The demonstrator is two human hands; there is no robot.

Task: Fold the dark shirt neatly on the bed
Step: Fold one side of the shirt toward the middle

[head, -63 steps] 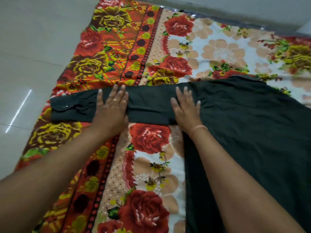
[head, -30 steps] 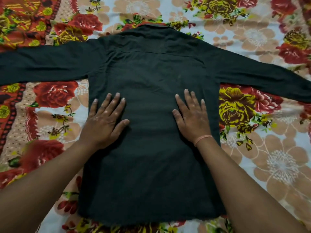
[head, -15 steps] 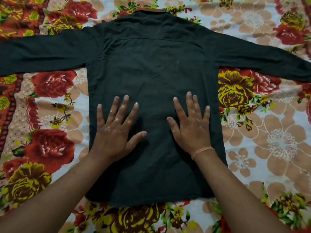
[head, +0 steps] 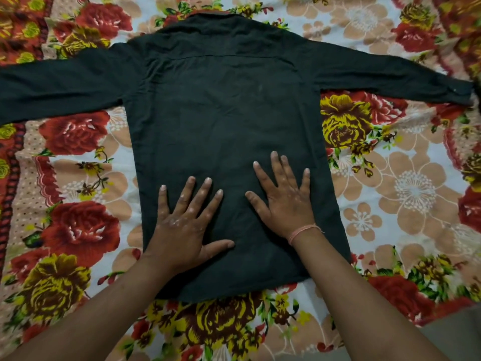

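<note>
The dark shirt [head: 221, 105] lies flat on the bed, back side up, collar at the far end and hem toward me. Both long sleeves stretch straight out to the left and right. My left hand [head: 186, 225] presses palm-down on the lower left of the shirt's back, fingers spread. My right hand [head: 285, 199] rests flat on the lower right part, fingers apart, with a pink thread around the wrist. Neither hand grips the cloth.
A floral bedsheet [head: 406, 194] with red and yellow roses covers the bed on all sides of the shirt. Grey floor [head: 453, 342] shows at the bottom right corner beyond the sheet's edge.
Both hands have slid down the shirt's back toward the hem, flat on the cloth. Before that they moved from the left sleeve to the body.
</note>
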